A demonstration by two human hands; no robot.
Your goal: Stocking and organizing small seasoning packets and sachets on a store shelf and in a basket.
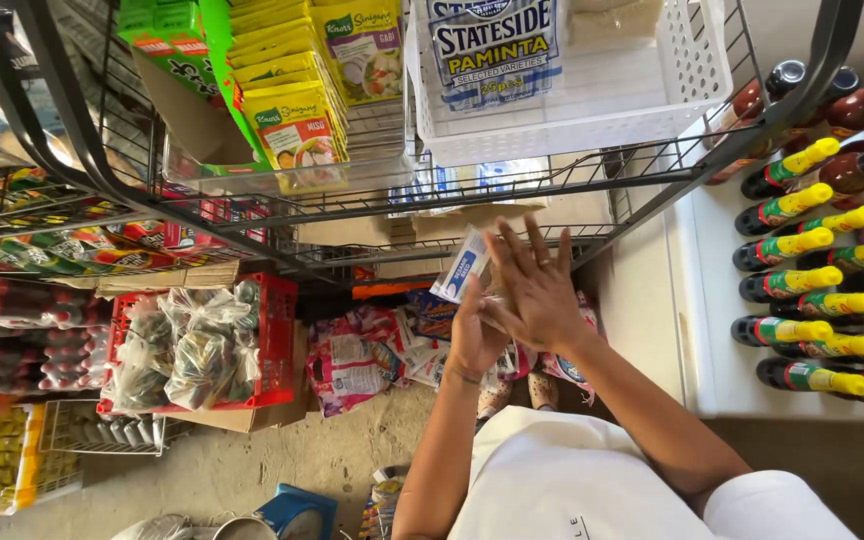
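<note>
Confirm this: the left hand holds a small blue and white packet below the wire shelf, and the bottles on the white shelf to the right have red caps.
Not quite. In the head view the bottles have yellow caps, not red. The rest stands: the left hand holds the small blue and white packet below the wire shelf.

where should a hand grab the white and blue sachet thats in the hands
Probably by its free upper edge, from above: the small sachet sticks up tilted past the left hand, while the right hand lies flat across the lower part.
</note>
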